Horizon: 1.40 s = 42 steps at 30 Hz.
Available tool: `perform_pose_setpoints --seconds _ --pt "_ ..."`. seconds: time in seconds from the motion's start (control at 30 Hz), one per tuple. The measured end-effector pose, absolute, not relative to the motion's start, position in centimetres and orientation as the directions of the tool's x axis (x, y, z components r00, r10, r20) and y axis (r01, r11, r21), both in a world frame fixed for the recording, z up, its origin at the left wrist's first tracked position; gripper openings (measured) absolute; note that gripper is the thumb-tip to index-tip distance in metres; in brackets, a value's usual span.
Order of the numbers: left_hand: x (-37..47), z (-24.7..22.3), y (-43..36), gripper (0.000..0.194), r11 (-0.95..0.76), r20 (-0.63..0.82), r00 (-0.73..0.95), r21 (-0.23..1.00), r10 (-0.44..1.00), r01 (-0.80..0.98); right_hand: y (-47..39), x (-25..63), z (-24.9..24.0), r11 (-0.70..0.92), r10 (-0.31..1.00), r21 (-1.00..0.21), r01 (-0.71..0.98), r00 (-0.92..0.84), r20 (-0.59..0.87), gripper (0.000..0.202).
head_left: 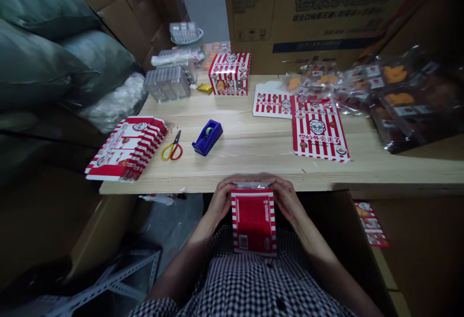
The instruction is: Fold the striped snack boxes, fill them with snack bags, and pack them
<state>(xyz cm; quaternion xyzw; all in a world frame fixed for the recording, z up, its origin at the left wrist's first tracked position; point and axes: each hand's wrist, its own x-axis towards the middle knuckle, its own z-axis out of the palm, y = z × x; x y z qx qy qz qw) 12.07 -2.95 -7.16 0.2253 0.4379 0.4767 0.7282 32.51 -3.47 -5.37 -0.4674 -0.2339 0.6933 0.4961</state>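
Note:
Between my hands, at the table's front edge, is a red packet [253, 220] with white-striped sides and a small barcode. A strip of clear plastic shows along its top. My left hand [221, 201] is closed on the top left corner, and my right hand [286, 198] grips the top right corner. The packet's lower end reaches my checked shirt. Beyond my hands on the table are a blue tape dispenser [207, 137] and scissors [172, 148] with yellow and red handles.
Striped flat cartons [126, 148] are stacked at the left. Striped sheets [319, 131] lie at the right, beside clear bags of snacks [397, 99]. A folded striped box [229, 74] stands at the back near clear plastic cases [167, 84]. A large cardboard box [326, 17] stands behind.

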Motion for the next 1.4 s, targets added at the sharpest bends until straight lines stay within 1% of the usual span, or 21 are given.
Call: perform_pose_setpoints --seconds 0.07,0.13,0.2,0.27,0.43,0.5,0.63,0.77,0.87,0.93,1.03,1.13,1.27,1.4 --pt "11.3 -7.4 -3.3 0.021 0.409 -0.338 0.235 0.807 0.911 -0.426 -3.4 32.6 -5.8 -0.388 0.914 -0.793 -0.469 -0.086 -0.396 0.013" --pt "10.6 -7.3 -3.5 0.026 0.348 -0.262 0.3 0.893 0.917 -0.286 -3.5 33.0 -6.0 -0.375 0.924 -0.806 -0.458 -0.108 -0.368 0.013" --pt "10.3 -7.2 -3.3 0.028 0.275 -0.219 0.317 0.951 0.923 -0.143 -3.6 33.4 -6.2 -0.371 0.929 -0.825 -0.426 -0.155 -0.337 0.016" --pt "10.2 -7.2 -2.9 0.028 0.239 -0.21 0.292 0.969 0.933 -0.067 -3.6 33.8 -6.2 -0.359 0.931 -0.852 -0.381 -0.209 -0.299 0.02" --pt "10.1 -7.5 -1.8 0.027 0.201 -0.188 0.318 0.979 0.929 -0.011 -3.2 34.0 -6.7 -0.248 0.948 -0.957 -0.154 -0.244 -0.206 0.028" --pt "9.9 -7.6 -1.6 0.027 0.172 -0.163 0.351 0.985 0.922 0.006 -3.1 33.9 -7.4 -0.196 0.953 -0.978 -0.074 -0.248 -0.172 0.026" --pt "9.5 -7.5 -1.4 0.026 0.186 -0.179 0.397 0.982 0.9 0.022 -2.9 34.5 -8.4 -0.125 0.953 -0.992 0.003 -0.277 -0.121 0.022" --pt "9.7 -6.3 -0.6 0.03 0.214 -0.202 0.434 0.977 0.878 0.022 -2.2 35.3 -7.2 -0.155 0.92 -0.988 0.011 -0.363 -0.148 0.022" --pt "9.8 -5.2 0.2 0.026 0.217 -0.209 0.47 0.975 0.858 0.037 -1.6 35.4 -5.3 -0.166 0.878 -0.986 0.012 -0.453 -0.154 0.023" --pt "9.7 -4.9 0.6 0.026 0.218 -0.206 0.523 0.975 0.827 0.039 -1.2 35.2 -4.5 -0.168 0.864 -0.986 0.009 -0.48 -0.152 0.022" --pt "9.5 -4.7 1.0 0.033 0.211 -0.206 0.589 0.976 0.781 0.06 -0.8 34.8 -4.3 -0.201 0.87 -0.98 -0.015 -0.462 -0.171 0.023" --pt "9.4 -4.9 1.3 0.037 0.209 -0.222 0.613 0.973 0.758 0.094 -0.4 34.5 -4.9 -0.267 0.861 -0.963 -0.04 -0.458 -0.219 0.026" --pt "9.7 -5.4 1.8 0.036 0.167 -0.22 0.565 0.975 0.795 0.145 0.2 34.5 -6.0 -0.352 0.837 -0.935 -0.033 -0.458 -0.299 0.037" --pt "10.0 -5.6 2.2 0.038 0.169 -0.247 0.524 0.966 0.815 0.194 0.7 34.5 -7.0 -0.362 0.853 -0.932 -0.026 -0.412 -0.32 0.035"
